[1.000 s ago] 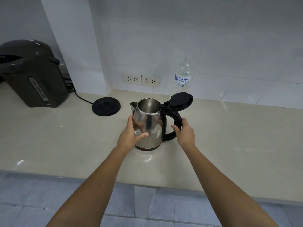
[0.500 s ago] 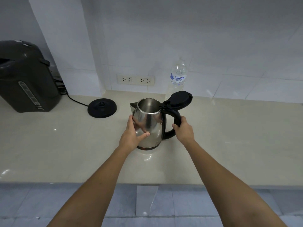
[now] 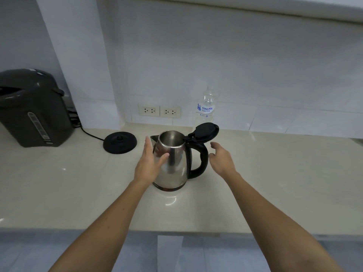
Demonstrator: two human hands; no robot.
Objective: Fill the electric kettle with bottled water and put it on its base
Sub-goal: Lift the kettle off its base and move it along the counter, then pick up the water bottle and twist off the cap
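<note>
Kettle [image 3: 176, 165]: just one; one base [image 3: 119, 142], one water bottle [image 3: 206, 107], two wall sockets [image 3: 149, 110].

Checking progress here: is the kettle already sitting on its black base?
No, the kettle stands on the counter to the right of the base, apart from it.

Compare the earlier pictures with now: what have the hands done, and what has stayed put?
The right hand has let go of the handle of the kettle and opened. The left hand loosened its grip on the body. Kettle, open lid, base and bottle stayed put.
</note>
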